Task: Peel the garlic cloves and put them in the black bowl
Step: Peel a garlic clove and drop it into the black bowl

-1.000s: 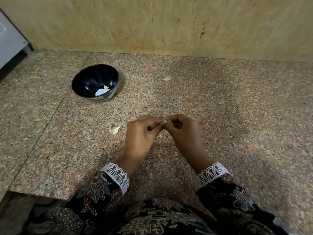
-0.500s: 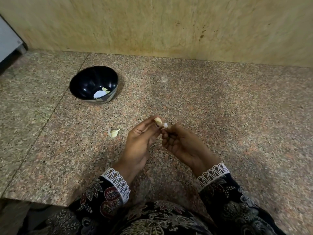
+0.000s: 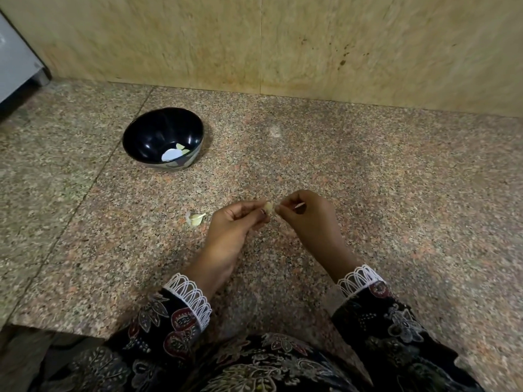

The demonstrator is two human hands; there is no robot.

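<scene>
Two hands meet over the middle of the worktop (image 3: 368, 171), fingertips nearly touching. Left hand (image 3: 235, 227): thumb and forefinger pinch a pale clove (image 3: 268, 207), grip closed on it, held just above the stone. Right hand (image 3: 308, 219): fingers curled, grip clamped on a thin sliver (image 3: 300, 205) that pokes out to the right; skin or stalk, cannot tell which. Both wrists are raised, forearms angled in from the near edge, lace cuffs and dark patterned sleeves (image 3: 175, 326) behind them.

Just left of the left hand, apart from it, a second clove (image 3: 195, 218) lies on the stone with a scrap of loose skin at its left end.

Farther out, up and left, well apart from the hands: black bowl (image 3: 158, 131), upright, rim unbroken. Inside, at the bottom right of the well, a few pale pieces (image 3: 179, 148) and a bright patch that may be glare. Open granite runs between bowl and hands.

Edges: a seam in the stone runs diagonally just left of the bowl down towards the near corner. The near worktop edge shows at lower left, dropping off to shadow. A tan stone wall (image 3: 283, 43) closes the back. A grey-white appliance corner (image 3: 14, 66) stands at far left. To the right, broad speckled surface runs to the frame edge.
</scene>
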